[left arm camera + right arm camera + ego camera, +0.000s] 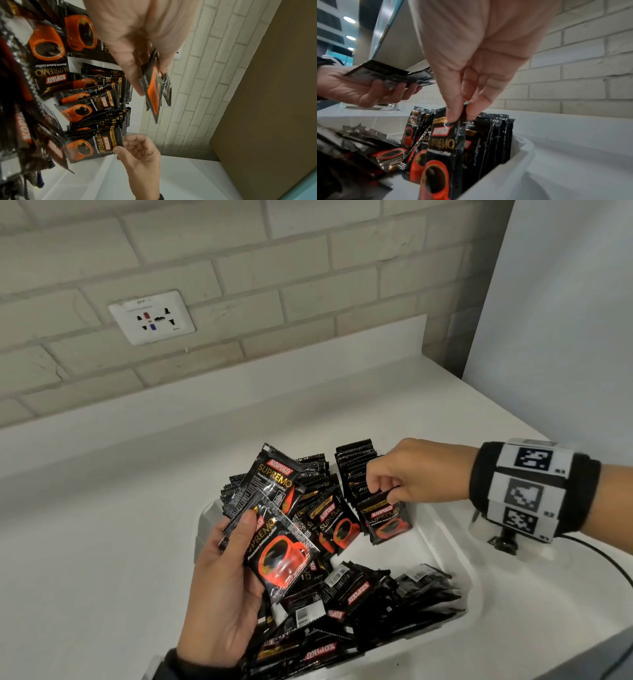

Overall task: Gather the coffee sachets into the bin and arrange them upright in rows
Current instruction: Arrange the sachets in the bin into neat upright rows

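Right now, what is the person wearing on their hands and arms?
Both hands are bare, with no gloves or rings showing. The right hand has a wide black wristband behind it, covered in white squares printed with black blocky codes and tiny numbers. The left hand ends in a dark sleeve cuff.

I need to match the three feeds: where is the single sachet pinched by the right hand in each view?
Head: sachet right of centre, upright at the front of the right row.
Left wrist: sachet lower centre-left, top edge pinched by the right hand.
Right wrist: sachet bottom centre, below the fingers.
Shared landmark: the brick wall.
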A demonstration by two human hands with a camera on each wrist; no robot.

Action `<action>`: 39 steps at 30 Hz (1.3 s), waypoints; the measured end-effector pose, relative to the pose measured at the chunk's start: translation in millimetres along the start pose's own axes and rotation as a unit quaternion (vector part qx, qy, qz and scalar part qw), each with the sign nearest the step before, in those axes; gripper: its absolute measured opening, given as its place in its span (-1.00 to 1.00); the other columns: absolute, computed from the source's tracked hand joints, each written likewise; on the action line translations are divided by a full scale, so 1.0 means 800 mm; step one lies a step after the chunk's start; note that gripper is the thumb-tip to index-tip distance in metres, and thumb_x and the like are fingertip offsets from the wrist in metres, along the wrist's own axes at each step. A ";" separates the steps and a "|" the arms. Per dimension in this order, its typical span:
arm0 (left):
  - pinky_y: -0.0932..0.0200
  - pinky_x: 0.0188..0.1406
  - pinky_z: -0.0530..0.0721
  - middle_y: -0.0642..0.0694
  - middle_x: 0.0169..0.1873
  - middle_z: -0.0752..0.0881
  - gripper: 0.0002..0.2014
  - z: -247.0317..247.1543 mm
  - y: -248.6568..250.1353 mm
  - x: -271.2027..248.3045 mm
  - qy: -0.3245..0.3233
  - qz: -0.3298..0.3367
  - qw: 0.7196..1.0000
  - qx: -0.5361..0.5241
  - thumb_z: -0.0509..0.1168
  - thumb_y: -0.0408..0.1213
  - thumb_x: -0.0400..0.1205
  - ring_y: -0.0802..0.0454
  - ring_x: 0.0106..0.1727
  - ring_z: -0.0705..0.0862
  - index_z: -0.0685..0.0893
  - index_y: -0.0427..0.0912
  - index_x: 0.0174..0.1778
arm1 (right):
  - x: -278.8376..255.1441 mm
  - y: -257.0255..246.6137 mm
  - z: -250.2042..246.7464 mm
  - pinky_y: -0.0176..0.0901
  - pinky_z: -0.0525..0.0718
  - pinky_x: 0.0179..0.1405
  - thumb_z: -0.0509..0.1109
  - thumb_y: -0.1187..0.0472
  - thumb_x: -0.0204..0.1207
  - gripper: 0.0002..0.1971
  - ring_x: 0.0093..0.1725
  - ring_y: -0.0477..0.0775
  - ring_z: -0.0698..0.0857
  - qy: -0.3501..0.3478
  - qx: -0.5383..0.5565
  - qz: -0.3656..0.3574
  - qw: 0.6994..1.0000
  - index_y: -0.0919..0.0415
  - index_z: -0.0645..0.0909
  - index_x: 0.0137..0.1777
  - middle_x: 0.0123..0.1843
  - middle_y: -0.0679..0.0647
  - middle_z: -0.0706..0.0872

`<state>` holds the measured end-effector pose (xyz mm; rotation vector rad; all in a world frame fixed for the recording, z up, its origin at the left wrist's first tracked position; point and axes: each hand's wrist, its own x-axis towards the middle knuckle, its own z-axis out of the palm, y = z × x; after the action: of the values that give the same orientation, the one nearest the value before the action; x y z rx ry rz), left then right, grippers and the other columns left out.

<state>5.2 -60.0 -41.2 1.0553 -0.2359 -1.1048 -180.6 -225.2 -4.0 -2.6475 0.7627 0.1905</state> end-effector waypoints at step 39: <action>-0.20 0.06 0.64 -0.19 -0.05 0.76 -0.43 0.071 -0.003 0.001 0.019 0.099 0.995 -0.005 0.37 -0.30 0.32 -0.11 -0.09 0.71 0.51 -0.26 0.29 | -0.009 -0.075 0.004 -0.40 0.59 -0.51 0.52 -0.01 0.34 -0.75 -0.48 -0.24 0.62 0.060 0.356 0.055 0.931 0.07 0.56 -0.13 -0.36 -0.10 0.67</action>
<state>-31.5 -93.6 -13.5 1.0197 -0.2978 -0.9070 -154.1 -173.3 13.6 -1.9389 0.8248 -0.1942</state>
